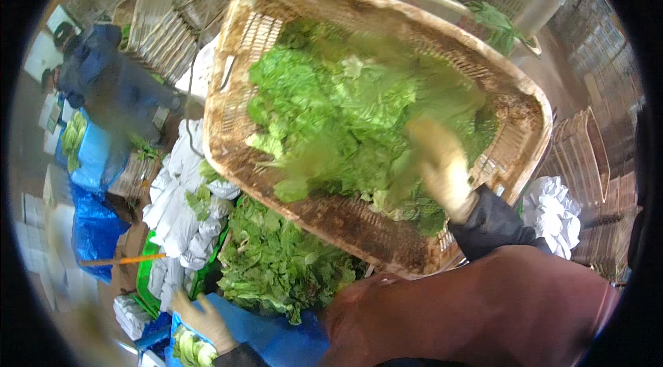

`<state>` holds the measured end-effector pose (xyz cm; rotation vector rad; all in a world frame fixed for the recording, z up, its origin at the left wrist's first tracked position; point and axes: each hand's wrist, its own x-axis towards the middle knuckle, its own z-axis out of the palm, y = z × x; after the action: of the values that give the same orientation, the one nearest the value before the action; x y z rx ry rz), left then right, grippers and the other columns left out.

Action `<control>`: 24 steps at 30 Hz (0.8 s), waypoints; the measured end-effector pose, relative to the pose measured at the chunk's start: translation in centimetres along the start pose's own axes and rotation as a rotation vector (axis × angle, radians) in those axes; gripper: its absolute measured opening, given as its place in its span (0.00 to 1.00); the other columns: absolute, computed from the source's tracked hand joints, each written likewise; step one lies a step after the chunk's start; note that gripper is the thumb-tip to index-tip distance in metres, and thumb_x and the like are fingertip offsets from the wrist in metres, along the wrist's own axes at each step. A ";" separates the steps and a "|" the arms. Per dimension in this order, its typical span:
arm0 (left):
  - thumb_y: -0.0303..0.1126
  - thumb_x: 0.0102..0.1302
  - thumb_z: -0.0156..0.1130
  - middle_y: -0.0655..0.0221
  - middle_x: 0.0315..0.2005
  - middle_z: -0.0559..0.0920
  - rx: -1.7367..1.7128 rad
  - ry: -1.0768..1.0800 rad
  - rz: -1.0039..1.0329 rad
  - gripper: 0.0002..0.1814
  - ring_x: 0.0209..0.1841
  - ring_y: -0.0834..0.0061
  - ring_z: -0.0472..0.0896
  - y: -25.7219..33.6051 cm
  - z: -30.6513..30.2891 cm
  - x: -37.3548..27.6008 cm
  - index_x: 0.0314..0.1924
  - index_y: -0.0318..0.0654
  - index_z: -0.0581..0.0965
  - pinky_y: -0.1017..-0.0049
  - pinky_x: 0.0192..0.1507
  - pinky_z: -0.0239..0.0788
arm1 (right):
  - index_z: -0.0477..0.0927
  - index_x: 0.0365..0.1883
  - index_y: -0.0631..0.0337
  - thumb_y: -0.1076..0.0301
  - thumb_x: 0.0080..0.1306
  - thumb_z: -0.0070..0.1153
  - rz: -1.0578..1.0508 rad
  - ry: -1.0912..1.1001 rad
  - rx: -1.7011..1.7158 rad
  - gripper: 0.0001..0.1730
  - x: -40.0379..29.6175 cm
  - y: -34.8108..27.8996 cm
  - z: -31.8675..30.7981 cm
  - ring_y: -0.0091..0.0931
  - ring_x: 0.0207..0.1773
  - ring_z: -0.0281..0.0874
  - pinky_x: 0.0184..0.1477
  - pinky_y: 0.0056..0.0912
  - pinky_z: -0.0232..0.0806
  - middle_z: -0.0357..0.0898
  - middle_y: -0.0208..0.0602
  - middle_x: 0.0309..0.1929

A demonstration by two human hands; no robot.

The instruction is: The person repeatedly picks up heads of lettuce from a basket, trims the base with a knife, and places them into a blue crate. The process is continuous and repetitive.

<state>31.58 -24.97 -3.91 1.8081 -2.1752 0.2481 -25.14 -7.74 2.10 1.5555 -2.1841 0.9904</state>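
Observation:
A large, dirt-stained plastic crate (383, 258) fills the middle of the view, tilted, with loose leafy greens (331, 123) inside. My right hand (443, 165), in a pale glove, reaches over its near right side onto the leaves; it is blurred, and its fingertips blend with the greens, so any grip cannot be made out. Low on the left, my left hand (202, 318), gloved too, has its fingers spread above a small blue-edged container of pale greens (192, 349). Between the hands lies a heap of cut leaves (285, 263) beside a blue sheet (264, 331).
White wrapped bundles (181, 211) lie in a green crate (145, 263) at the left. An orange stick (129, 260) juts out there. A person in dark blue (103, 66) bends at the upper left. Stacked crates (575, 154) and a crumpled white bag (550, 214) stand at right.

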 end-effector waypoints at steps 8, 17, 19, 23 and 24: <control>0.28 0.60 0.67 0.47 0.65 0.72 -0.760 0.008 0.608 0.32 0.71 0.44 0.63 34.4 1.1 12.4 0.64 0.31 0.71 0.52 0.72 0.52 | 0.74 0.54 0.64 0.72 0.54 0.62 0.810 -0.071 -0.530 0.27 4.6 6.8 -4.4 0.50 0.50 0.77 0.53 0.50 0.71 0.79 0.52 0.48; 0.63 0.51 0.72 0.43 0.59 0.78 -0.661 -0.555 0.369 0.52 0.58 0.56 0.80 65.8 11.6 27.0 0.62 0.23 0.72 0.66 0.57 0.72 | 0.82 0.44 0.62 0.53 0.54 0.61 1.030 -0.056 -0.589 0.25 3.9 12.5 -3.5 0.48 0.44 0.82 0.51 0.51 0.72 0.84 0.56 0.38; 0.66 0.48 0.73 0.40 0.58 0.77 -0.671 -0.612 0.333 0.56 0.53 0.55 0.83 67.1 12.1 26.2 0.62 0.22 0.71 0.64 0.51 0.74 | 0.81 0.48 0.63 0.54 0.55 0.60 1.167 -0.040 -0.498 0.27 3.8 12.9 -2.7 0.50 0.46 0.81 0.54 0.48 0.70 0.84 0.59 0.40; 0.27 0.50 0.77 0.58 0.52 0.75 -1.584 -0.556 0.191 0.36 0.54 0.66 0.74 58.9 10.7 20.4 0.58 0.35 0.70 0.65 0.55 0.68 | 0.79 0.47 0.62 0.76 0.51 0.58 0.814 0.247 0.127 0.21 1.4 8.0 -3.6 0.49 0.60 0.73 0.61 0.41 0.66 0.76 0.60 0.53; 0.25 0.48 0.78 0.61 0.49 0.74 -1.547 -0.407 0.235 0.35 0.54 0.67 0.73 56.7 8.1 17.3 0.55 0.36 0.69 0.64 0.59 0.66 | 0.79 0.46 0.61 0.81 0.49 0.56 0.623 0.172 -0.019 0.23 -1.5 7.1 -4.2 0.49 0.63 0.71 0.62 0.42 0.65 0.73 0.57 0.56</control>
<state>-27.74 -32.68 -2.35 0.6772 -1.7169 -1.4294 -31.69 -2.48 1.68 0.7371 -2.5852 1.2044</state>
